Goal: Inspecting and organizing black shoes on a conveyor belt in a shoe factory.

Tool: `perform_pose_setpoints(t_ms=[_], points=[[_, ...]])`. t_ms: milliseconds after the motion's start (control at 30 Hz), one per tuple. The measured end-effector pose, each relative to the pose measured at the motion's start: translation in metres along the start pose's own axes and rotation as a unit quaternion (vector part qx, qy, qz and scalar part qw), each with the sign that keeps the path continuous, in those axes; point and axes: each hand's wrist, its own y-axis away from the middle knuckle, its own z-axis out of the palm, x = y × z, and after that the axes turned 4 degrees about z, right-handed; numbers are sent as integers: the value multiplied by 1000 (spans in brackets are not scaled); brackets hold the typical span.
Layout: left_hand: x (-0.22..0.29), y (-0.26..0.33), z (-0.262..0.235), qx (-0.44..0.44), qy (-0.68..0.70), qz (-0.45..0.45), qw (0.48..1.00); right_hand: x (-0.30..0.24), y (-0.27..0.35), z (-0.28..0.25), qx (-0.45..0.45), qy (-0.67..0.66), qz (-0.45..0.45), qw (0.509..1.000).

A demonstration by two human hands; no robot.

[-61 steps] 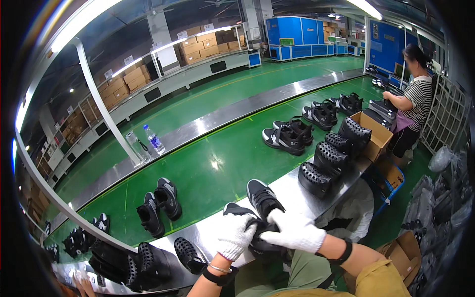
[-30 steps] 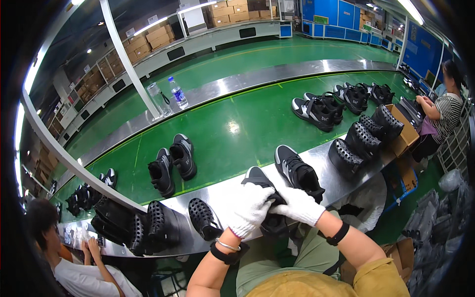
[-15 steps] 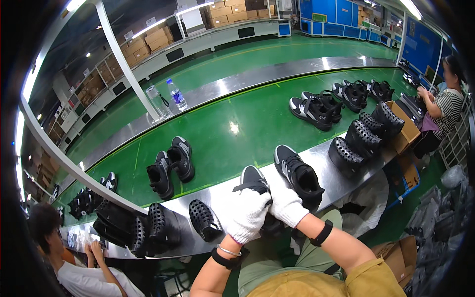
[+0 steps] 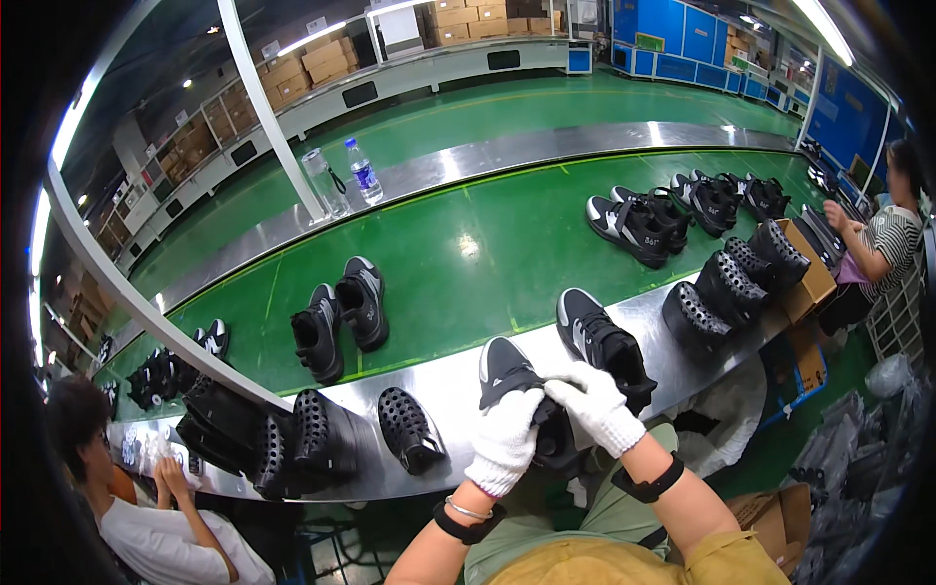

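Observation:
Both my hands wear white knitted gloves and are at a black-and-grey sneaker (image 4: 505, 363) on the metal ledge in front of me. My left hand (image 4: 509, 429) is closed on the sneaker's left side by the strap, covering part of it. On its right side, my right hand (image 4: 593, 402) has its fingers together at the strap area; whether they pinch the strap is hidden. The strap lies across the top of the shoe. A matching sneaker (image 4: 595, 336) stands just right of my right hand. Left of my left hand lies a black perforated shoe-shaped piece (image 4: 408, 429).
Black perforated pieces stand stacked at the left (image 4: 322, 439) and right (image 4: 702, 310). Sneaker pairs stand on the green belt (image 4: 439, 263). A water bottle (image 4: 364, 174) is on the far ledge. One co-worker (image 4: 146, 517) is at lower left, another (image 4: 877, 239) at right beside a cardboard box (image 4: 807, 278).
The strap stuck out to the left of the sneaker; now it lies across the top. My right hand has shifted toward the strap. The whole view has moved slightly.

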Motion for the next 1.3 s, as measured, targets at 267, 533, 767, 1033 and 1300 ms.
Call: perform_pose_setpoints(t_ms=[267,533,767,1033,1300], points=[[14,12,-22,-3,66,-34,997,-6,7,2,-9,-19,7,1000],[15,53,-24,80,-260,-96,957,-13,-2,-5,-60,35,-9,998],[1,59,-11,84,-207,-91,970,-18,-3,-8,-52,161,-81,982],[39,67,8,38,-259,-79,962,-8,7,6,11,75,-77,994],[34,64,-40,80,-18,-192,978,-47,61,-76,124,302,-180,928]])
